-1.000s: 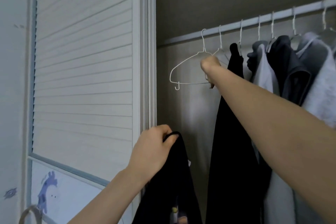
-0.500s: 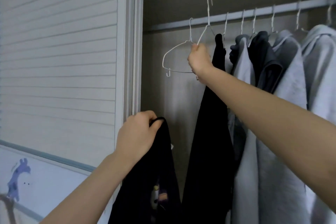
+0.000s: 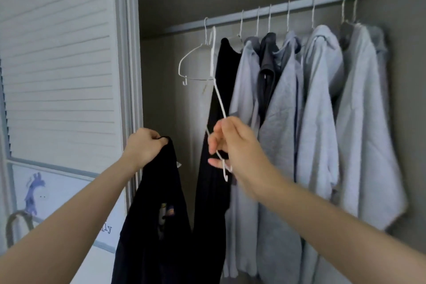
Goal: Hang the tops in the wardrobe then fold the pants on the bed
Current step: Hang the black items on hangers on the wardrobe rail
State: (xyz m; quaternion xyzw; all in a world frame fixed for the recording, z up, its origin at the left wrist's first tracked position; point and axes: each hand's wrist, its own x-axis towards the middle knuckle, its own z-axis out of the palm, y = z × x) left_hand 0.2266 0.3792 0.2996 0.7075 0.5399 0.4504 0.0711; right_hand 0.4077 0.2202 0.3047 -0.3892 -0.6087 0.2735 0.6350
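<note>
Thin white wire hanger [image 3: 218, 97], matt black cloth top [image 3: 159, 203], soft grey fleece hoodies [image 3: 320, 108], slatted door [image 3: 60, 57].

I stand at a bedroom wardrobe in a home. A metal rail [image 3: 265, 12] carries wire hangers with grey hoodies [image 3: 320, 104] and a dark jacket [image 3: 267, 57]. Beside it is a white slatted door [image 3: 60, 64], and below that a child's animal picture [image 3: 34, 193] with lettering.
</note>
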